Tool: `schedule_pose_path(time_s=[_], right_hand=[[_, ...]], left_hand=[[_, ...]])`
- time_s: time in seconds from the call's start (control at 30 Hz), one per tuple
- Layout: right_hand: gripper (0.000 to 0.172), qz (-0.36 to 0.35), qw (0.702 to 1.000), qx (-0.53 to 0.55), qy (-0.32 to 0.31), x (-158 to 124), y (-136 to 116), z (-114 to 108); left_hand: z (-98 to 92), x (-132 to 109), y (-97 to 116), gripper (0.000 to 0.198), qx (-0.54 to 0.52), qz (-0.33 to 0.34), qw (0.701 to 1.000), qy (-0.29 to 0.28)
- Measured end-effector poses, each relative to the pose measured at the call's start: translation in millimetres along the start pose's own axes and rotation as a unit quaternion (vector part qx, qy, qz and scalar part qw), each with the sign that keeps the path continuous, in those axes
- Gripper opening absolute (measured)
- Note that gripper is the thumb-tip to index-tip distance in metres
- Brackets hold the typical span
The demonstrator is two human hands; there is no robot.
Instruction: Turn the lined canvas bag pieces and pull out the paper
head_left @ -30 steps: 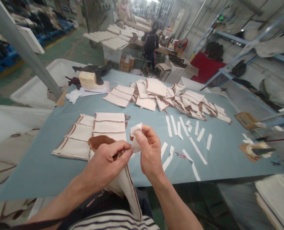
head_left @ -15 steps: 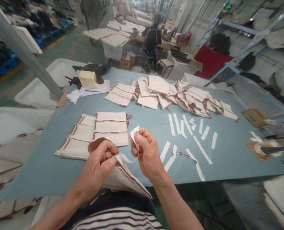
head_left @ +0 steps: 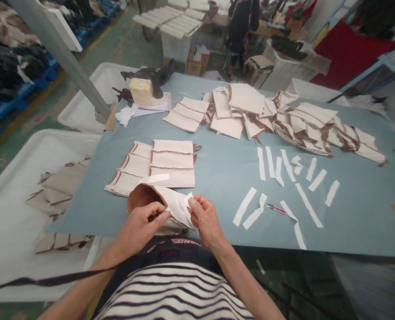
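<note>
A cream fabric piece (head_left: 175, 201) with a brown inside is held at the table's front edge, its left end gaping. My left hand (head_left: 147, 224) pinches its near edge, fingers closed. On the right, my right hand (head_left: 202, 215) is closed on a small white strip (head_left: 188, 201) against the fabric's right part. Another white strip (head_left: 155, 178) lies just behind the opening. Beyond it are two stitched cream panels (head_left: 172, 163) with brown edging. Several loose white strips (head_left: 309, 204) are spread to the right, around small pink-handled snips (head_left: 277, 209).
A heap of cream pieces (head_left: 237, 104) runs along the back of the blue-grey table (head_left: 224, 178). A yellowish block (head_left: 141, 91) stands at back left. White bins (head_left: 4, 186) flank the left side, beside a metal post (head_left: 64, 58). A person (head_left: 242, 26) is beyond the table.
The view has swung down and left. The fabric's brown opening now shows wider, and my right hand has come down against the fabric with the strip. A white strip now shows behind the opening.
</note>
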State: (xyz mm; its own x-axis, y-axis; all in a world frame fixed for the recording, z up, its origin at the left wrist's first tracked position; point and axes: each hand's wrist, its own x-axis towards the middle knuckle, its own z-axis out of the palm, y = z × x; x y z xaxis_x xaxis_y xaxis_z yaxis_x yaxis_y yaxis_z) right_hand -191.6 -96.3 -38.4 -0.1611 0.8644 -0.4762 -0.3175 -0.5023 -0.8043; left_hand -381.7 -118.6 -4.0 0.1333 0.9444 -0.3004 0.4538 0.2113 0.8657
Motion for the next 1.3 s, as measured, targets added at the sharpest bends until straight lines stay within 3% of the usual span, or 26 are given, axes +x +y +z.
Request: schedule_pose_path(time_s=[0.1, 0.17, 0.4, 0.5, 0.63, 0.73, 0.9, 1.13, 1.3], right_hand=[[0.057, -0.001, 1.000, -0.015, -0.002, -6, -11, -3], [0.056, -0.006, 0.999, -0.033, -0.014, -13, -22, -2], [0.045, -0.095, 0.986, -0.127, -0.055, -55, -82, 14], [0.033, -0.104, 0.982, -0.139, -0.079, -81, -105, 21], [0.016, -0.222, 0.944, -0.243, -0.017, -95, -123, 24], [0.013, -0.301, 0.906, -0.296, 0.023, -89, -131, 22], [0.014, -0.345, 0.877, -0.334, 0.020, -78, -138, 18], [0.017, -0.353, 0.869, -0.345, 0.023, -72, -129, 23], [0.017, -0.347, 0.861, -0.370, 0.045, -71, -124, 24]], left_hand=[[-5.1, 4, -2, 0.035, 0.010, 0.004, 1.000, 0.029], [-9.9, 7, 5, 0.033, 0.004, 0.018, 1.000, 0.019], [-29.2, 17, 51, 0.028, -0.065, 0.108, 0.991, -0.047], [-33.9, 19, 69, 0.028, -0.123, 0.109, 0.983, -0.086], [-35.7, 21, 92, 0.030, -0.179, 0.084, 0.972, -0.126], [-34.8, 22, 104, 0.028, -0.193, 0.075, 0.971, -0.118], [-32.1, 23, 112, 0.028, -0.228, 0.052, 0.966, -0.112], [-30.0, 19, 112, 0.038, -0.222, 0.061, 0.963, -0.144], [-28.0, 16, 111, 0.041, -0.195, 0.061, 0.970, -0.135]])
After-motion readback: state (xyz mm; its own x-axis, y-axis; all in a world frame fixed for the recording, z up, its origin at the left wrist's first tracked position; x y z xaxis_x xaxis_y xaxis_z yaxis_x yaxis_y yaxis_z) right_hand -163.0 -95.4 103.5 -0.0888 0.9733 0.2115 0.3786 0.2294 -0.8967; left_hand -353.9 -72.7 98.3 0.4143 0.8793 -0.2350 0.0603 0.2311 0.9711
